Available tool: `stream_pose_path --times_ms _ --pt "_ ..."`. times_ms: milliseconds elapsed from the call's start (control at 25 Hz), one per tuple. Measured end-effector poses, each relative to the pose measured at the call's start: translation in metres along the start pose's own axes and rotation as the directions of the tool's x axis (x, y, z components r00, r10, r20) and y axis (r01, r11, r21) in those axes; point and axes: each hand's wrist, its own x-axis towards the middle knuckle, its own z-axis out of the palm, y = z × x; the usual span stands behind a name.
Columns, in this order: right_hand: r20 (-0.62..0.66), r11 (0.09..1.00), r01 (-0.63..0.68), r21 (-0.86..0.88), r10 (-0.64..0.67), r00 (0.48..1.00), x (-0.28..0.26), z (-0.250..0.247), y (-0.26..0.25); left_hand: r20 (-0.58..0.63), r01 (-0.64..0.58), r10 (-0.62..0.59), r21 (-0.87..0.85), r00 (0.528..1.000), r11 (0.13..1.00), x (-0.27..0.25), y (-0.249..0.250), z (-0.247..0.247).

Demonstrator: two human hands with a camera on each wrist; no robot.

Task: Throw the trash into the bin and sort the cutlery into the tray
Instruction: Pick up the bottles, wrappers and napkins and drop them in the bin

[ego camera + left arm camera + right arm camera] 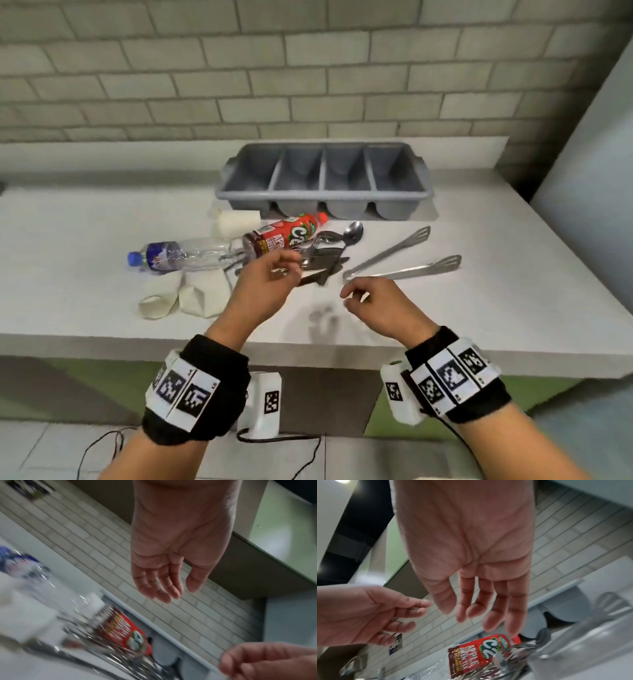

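Both my left hand [265,291] and right hand [371,305] hovered loose and empty above the cutlery pile [318,263], before the vacant 4-compartment tray [322,178]. Recommended: remove the green tea bottle [284,236] first.

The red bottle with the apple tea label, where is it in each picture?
Head view: the red bottle lies on its side mid-counter, in front of the grey tray.
Left wrist view: blurred, low and left of centre, beside the tray's rim.
Right wrist view: bottom centre, under the right hand.
Shared landmark: the grey tray, just behind the bottle in all three.
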Motion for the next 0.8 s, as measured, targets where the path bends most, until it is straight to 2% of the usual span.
stream_pose_path --times_ms 120,200,280,360,440,600,720,800 --pt "0.016 0.987 0.059 -0.149 -0.057 0.998 0.046 0.024 -0.033 -0.192 0.146 -0.098 0.256 0.977 0.956 0.026 -0.037 -0.057" --pt "0.034 0.971 0.055 -0.234 -0.049 0.998 0.076 0.042 -0.051 -0.235 0.290 -0.202 0.446 0.951 0.847 0.042 -0.068 -0.088" --pt "0.033 0.968 0.003 -0.251 0.005 0.999 0.103 0.059 -0.068 -0.213 0.363 -0.295 0.594 0.932 0.718 0.052 -0.091 -0.107" --pt "0.003 0.975 -0.063 -0.212 0.065 0.998 0.129 0.077 -0.084 -0.140 0.331 -0.329 0.686 0.934 0.648 0.057 -0.108 -0.116" --pt "-0.047 0.969 -0.111 -0.218 0.104 0.994 0.150 0.091 -0.095 -0.029 0.249 -0.337 0.734 0.941 0.632 0.060 -0.117 -0.115" --pt "-0.057 0.903 -0.157 -0.400 0.147 0.988 0.181 0.113 -0.110 0.078 0.130 -0.335 0.821 0.939 0.556 0.062 -0.134 -0.112" --pt "-0.027 0.849 -0.218 -0.482 0.234 0.972 0.193 0.120 -0.111 0.130 0.104 -0.345 0.805 0.930 0.584 0.067 -0.142 -0.112" --pt "-0.042 0.864 -0.239 -0.444 0.246 0.968 0.195 0.124 -0.109 0.155 0.100 -0.348 0.783 0.925 0.614 0.071 -0.146 -0.114"
